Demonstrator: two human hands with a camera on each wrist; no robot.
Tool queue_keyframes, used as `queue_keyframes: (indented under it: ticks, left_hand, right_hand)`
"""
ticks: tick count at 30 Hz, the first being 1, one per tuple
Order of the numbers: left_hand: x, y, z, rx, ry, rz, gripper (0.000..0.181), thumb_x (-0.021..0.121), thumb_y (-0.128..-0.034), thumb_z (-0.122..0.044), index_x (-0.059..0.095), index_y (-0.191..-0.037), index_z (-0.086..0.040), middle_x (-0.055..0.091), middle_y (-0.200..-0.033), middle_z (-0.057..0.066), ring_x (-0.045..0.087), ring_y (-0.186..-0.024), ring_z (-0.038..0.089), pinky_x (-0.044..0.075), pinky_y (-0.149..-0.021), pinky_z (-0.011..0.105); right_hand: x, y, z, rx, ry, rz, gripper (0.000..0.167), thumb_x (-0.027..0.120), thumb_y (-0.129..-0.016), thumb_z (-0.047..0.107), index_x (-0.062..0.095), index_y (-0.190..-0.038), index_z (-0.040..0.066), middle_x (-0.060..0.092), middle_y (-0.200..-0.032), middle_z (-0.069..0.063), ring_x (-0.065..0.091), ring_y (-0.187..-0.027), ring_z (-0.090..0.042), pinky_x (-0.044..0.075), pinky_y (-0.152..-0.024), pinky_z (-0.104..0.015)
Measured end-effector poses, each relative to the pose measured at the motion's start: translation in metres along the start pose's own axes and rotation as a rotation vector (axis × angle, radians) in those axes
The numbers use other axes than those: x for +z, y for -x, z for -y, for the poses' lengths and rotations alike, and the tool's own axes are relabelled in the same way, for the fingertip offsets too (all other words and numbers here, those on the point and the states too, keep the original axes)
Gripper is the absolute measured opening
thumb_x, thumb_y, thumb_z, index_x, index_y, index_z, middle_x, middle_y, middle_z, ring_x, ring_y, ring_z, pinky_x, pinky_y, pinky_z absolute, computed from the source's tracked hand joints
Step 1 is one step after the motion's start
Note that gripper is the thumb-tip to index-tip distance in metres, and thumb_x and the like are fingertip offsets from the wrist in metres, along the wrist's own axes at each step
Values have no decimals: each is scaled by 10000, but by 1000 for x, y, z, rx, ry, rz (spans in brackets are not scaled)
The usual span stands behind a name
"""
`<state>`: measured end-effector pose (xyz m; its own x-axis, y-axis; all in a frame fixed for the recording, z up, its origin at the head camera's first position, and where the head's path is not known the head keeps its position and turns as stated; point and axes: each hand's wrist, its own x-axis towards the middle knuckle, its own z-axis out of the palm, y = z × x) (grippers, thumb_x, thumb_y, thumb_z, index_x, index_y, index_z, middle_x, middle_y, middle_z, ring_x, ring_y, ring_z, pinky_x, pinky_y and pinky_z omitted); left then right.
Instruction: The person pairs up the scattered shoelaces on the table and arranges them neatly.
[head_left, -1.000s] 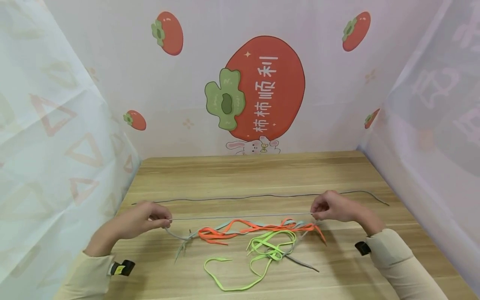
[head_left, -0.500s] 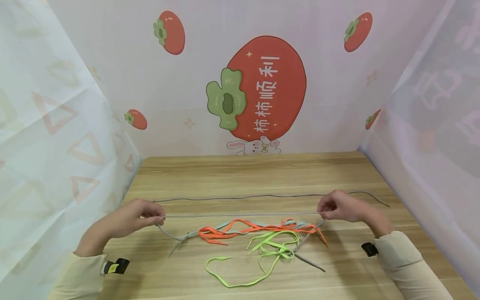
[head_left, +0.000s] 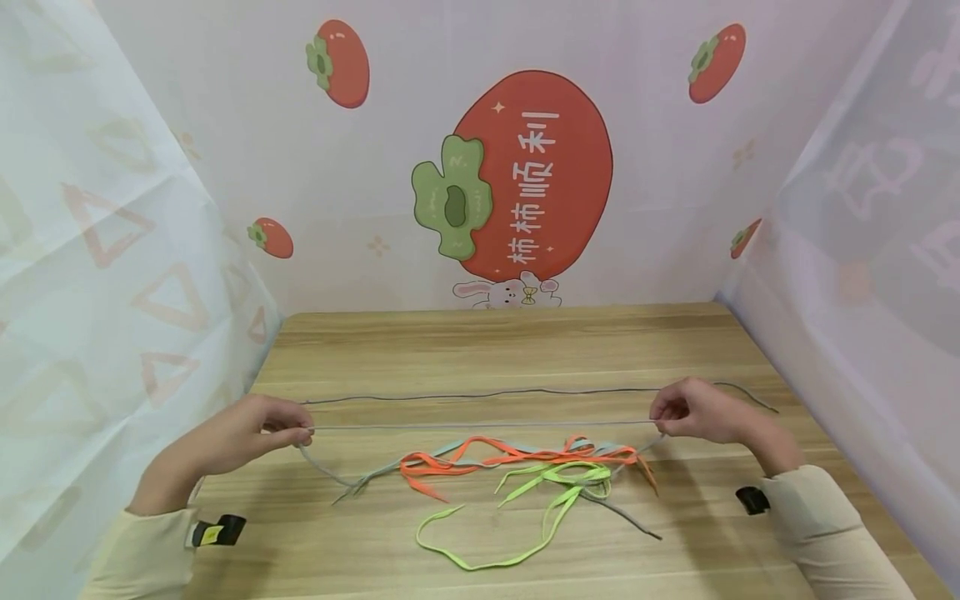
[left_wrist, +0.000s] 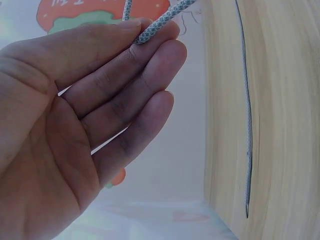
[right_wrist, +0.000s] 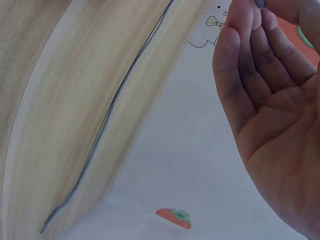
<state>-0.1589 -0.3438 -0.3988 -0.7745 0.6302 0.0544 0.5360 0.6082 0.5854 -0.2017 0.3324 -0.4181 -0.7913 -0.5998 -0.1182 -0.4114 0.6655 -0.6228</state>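
A thin grey cord (head_left: 480, 427) is stretched nearly straight between the two hands above the table. The left hand (head_left: 243, 437) pinches it between thumb and index finger; in the left wrist view the patterned grey cord (left_wrist: 162, 22) passes through that pinch. The right hand (head_left: 697, 411) pinches it at the other side, its tip just showing at the top of the right wrist view. Slack ends hang from both pinches toward an orange lace (head_left: 517, 454), a pale teal lace (head_left: 386, 468) and a bright green lace (head_left: 555, 517), tangled on the table.
Behind the stretched cord a second grey cord (head_left: 450, 396) lies across the wooden table (head_left: 510, 342), partly hidden by the hands. A darker grey end (head_left: 622, 518) sticks out at the right of the green lace. Printed sheets (head_left: 360, 167) stand at the back and both sides.
Both hands have moved apart, the left hand leftward and the right hand rightward, with the cord taut between them. The green lace and the darker grey end have shifted slightly right.
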Motion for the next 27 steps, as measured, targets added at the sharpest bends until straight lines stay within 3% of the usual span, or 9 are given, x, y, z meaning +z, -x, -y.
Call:
queue_keyframes:
  ticks: [6,11,27]
  left_hand:
    - [-5,7,5,-41,-7,-18,172,658,-1055,-162,743,-1014,-305,742,-933,-173,696,-849,30,582,-735,229]
    - [-9,14,11,-76,-31,-47,146,678,-1043,-162,750,-1022,-287,749,-930,-183,682,-859,-15,576,-738,211]
    - [-16,26,28,-109,-8,-66,139,662,-1044,-111,757,-1059,-212,783,-973,-166,718,-900,-16,580,-749,186]
  right_hand:
    - [-4,9,-5,18,30,-27,46,729,-961,70,760,-977,100,731,-874,70,636,-778,23,570,-685,-232]
    - [-7,15,-9,21,20,-56,93,724,-947,24,757,-961,110,741,-880,22,642,-779,23,577,-683,-233]
    - [-19,32,-15,21,17,-102,55,746,-945,32,751,-978,76,751,-888,-41,642,-778,24,579,-670,-228]
